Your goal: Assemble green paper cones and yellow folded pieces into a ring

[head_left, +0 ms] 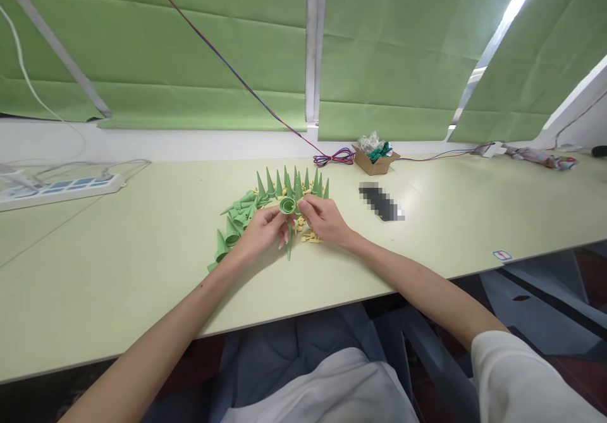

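My left hand (266, 228) grips a green cone (287, 206), its round open end facing up toward me and its point hanging down near the table. Close against its right side, my right hand (323, 218) has thumb and fingers pinched together; what they hold is too small to make out. Behind both hands, several green cones (279, 186) stand upright in a curved group. More green cones (232, 232) lie in a heap to the left. Small yellow pieces (312, 238) are scattered beside and beneath my right hand.
On the pale table (142, 271), a power strip (71, 190) lies at the left. A small cardboard box (374, 162) with plastic and green material, coiled wires (334, 157) and a blurred black object (380, 202) are at the back and right.
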A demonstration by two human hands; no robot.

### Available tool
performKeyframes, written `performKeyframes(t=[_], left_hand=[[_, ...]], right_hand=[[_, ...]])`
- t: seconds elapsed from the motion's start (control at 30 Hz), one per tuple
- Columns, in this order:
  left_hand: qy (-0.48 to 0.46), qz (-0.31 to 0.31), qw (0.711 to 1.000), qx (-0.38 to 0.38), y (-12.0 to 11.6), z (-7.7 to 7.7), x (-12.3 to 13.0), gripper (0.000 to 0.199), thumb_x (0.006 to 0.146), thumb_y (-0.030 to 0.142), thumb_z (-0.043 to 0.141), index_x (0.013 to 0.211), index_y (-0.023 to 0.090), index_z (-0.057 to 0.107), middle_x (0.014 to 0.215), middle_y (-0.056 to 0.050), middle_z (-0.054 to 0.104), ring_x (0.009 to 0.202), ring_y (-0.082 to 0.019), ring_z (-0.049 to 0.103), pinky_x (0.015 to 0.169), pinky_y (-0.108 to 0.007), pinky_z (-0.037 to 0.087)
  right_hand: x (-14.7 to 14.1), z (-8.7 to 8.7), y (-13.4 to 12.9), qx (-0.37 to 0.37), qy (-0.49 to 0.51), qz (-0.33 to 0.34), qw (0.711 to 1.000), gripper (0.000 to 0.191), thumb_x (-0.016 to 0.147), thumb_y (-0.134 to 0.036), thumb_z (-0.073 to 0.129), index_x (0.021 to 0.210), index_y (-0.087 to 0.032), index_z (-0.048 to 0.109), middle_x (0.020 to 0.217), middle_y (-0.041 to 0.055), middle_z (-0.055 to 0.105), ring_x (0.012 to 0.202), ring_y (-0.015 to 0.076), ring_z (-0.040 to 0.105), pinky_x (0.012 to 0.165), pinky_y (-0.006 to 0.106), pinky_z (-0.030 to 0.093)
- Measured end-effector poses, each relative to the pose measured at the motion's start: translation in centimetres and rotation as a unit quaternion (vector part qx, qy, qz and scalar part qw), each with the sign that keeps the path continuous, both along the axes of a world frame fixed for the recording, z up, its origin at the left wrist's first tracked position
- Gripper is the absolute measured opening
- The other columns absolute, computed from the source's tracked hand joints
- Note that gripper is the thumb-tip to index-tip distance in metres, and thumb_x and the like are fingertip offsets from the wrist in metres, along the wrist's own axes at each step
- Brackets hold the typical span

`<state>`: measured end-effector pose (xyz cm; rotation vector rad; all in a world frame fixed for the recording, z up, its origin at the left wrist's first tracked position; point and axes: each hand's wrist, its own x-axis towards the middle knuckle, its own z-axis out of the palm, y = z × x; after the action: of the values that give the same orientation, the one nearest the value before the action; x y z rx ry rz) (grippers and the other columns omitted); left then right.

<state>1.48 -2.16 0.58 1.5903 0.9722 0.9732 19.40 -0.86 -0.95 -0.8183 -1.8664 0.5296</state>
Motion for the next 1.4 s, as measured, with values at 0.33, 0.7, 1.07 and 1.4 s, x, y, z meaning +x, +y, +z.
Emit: performKeyframes(t=[0.33,0.7,1.07,1.4], left_hand=[[-0.117,-0.067,0.983,-0.124,0.3,-0.3,-0.4,0.046,0.089,0.056,0.063,0.078,0.012,0.067,0.073,-0.005,0.061,0.049,-0.009,0.052,0.04,-0.022,0.04],[-0.031,-0.042,0.999,-0.003,0.0,-0.2,-0.7,0.04,0.089,0.054,0.063,0.073,0.018,0.057,0.057,0.001,0.054,0.048,-0.01,0.049,0.048,-0.025,0.04],[0.086,0.082,0.971,0.206,-0.2,-0.5,-0.1,0.025,0.089,0.042,0.063,0.08,0.019,0.058,0.076,0.0,0.051,0.055,-0.01,0.045,0.05,-0.026,0.036],[0.013,0.071,0.995,0.07,-1.0,0.6,0.1,0.046,0.095,0.057,0.052,0.072,0.018,0.058,0.055,0.001,0.05,0.046,-0.011,0.048,0.048,-0.026,0.039]], right_hand=[[0.2,-0.1,0.2,0.009,-0.024,0.06,0.998,0.041,0.102,-0.049,0.041,0.075,-0.02,0.051,0.06,-0.0031,0.048,0.056,0.011,0.042,0.058,0.025,0.035],[0.4,-0.2,0.2,-0.005,-0.045,0.042,0.998,0.042,0.102,-0.046,0.038,0.067,-0.022,0.036,0.056,-0.0041,0.041,0.055,0.011,0.038,0.057,0.026,0.031],[0.0,-0.4,0.4,-0.027,-0.053,-0.003,0.998,0.045,0.102,-0.044,0.036,0.064,-0.021,0.034,0.056,-0.0041,0.034,0.054,0.0107,0.034,0.056,0.028,0.027],[0.1,-0.5,0.3,-0.03,0.004,-0.055,0.998,0.047,0.101,-0.055,0.04,0.069,-0.022,0.037,0.059,-0.0038,0.039,0.055,0.0117,0.036,0.055,0.027,0.029]])
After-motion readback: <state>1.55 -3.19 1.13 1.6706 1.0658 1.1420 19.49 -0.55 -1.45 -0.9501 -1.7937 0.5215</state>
